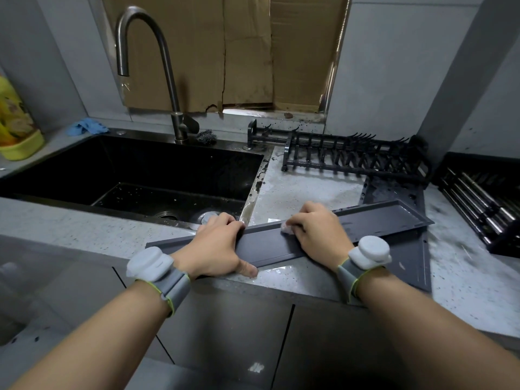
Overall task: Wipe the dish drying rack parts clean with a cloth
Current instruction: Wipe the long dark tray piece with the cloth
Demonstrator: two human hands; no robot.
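A long dark grey drip tray (374,218) lies slantwise on the wet counter in front of me. My left hand (218,246) grips the tray's left part, fingers over the far rim and thumb at the near edge. My right hand (316,230) holds a small white cloth (287,228) pressed onto the tray's inner surface near its middle. A black plate rack (351,157) stands behind on the counter. Another flat dark tray (410,263) lies under the long tray's right end.
The black sink (135,175) with a curved tap (157,66) is to the left. A black cutlery basket part (484,201) sits at the right. A yellow bottle (17,122) and a blue cloth (87,126) are at the far left, and a steel scourer (206,136) is behind the sink.
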